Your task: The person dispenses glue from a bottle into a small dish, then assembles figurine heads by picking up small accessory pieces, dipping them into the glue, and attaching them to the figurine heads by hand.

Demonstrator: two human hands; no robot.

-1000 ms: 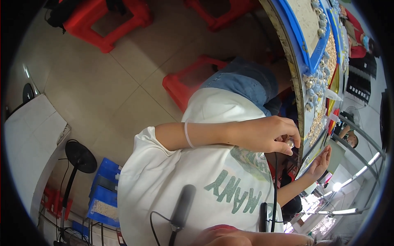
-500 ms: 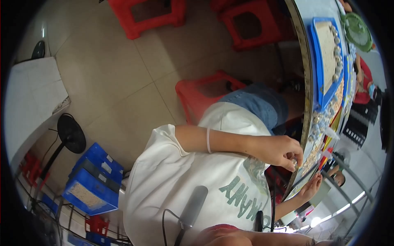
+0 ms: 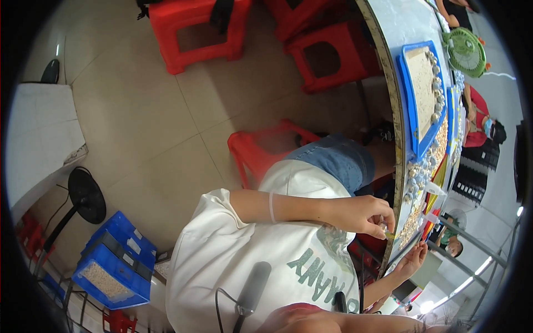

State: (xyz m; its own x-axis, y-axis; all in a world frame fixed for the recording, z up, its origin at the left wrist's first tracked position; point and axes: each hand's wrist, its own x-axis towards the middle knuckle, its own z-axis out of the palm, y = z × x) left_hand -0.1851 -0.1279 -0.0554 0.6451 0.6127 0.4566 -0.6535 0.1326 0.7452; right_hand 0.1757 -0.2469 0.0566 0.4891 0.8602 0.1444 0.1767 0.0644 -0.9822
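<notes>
My left hand (image 3: 366,215), with a pale band on its forearm, is closed at the near edge of the table (image 3: 369,16). Its thumb and fingers pinch something small with a pale, shiny part and a yellowish part showing, too small to make out. My right hand (image 3: 412,261) is raised beside the table edge, fingers apart and loosely bent, with nothing visible in it. Near both hands lies a bed of beige grains (image 3: 410,221). Farther along, small round bluish and pearly pieces (image 3: 417,178) are scattered. A white cone-shaped piece (image 3: 435,188) stands close by.
A blue tray (image 3: 408,83) holds a beige slab lined with pearly round pieces. Behind it are a green fan (image 3: 465,53) and a person in red (image 3: 477,116). Red stools (image 3: 166,39), a black fan (image 3: 86,195) and blue crates (image 3: 147,277) stand on the floor. Grey bars (image 3: 472,244) cross beyond the table.
The whole view has shifted, so the table appears farther left. My left hand's fingertips now show a yellowish bit. My right hand's fingers look more bent than before.
</notes>
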